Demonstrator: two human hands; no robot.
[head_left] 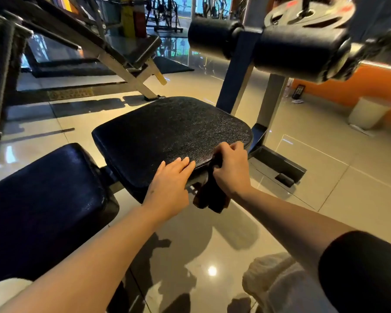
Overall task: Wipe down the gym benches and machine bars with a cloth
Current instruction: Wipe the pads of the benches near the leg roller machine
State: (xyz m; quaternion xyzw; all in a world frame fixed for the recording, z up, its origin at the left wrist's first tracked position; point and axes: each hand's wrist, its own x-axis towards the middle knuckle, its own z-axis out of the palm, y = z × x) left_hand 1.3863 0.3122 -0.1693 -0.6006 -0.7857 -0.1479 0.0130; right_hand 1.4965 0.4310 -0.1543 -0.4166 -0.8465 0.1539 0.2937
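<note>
Black textured seat pad [167, 132] was right under both hands, its long axis running away from me toward the leg rollers [269, 46]. Right hand [231, 168] had the dark cloth [210, 195] bunched at the pad's near right edge, most of it hanging off. Left hand [169, 181] lay flat on the pad just beside it, holding nothing. Only container I spotted was a white bin [368, 112] by the orange wall, couldn't see inside.

On the seat pad [167, 132] before me my left hand [169, 184] rests flat at its near edge, my right hand [231, 168] just right of it gripping the cloth [209, 197] hanging over that edge, roller pads [298, 48] behind.
</note>
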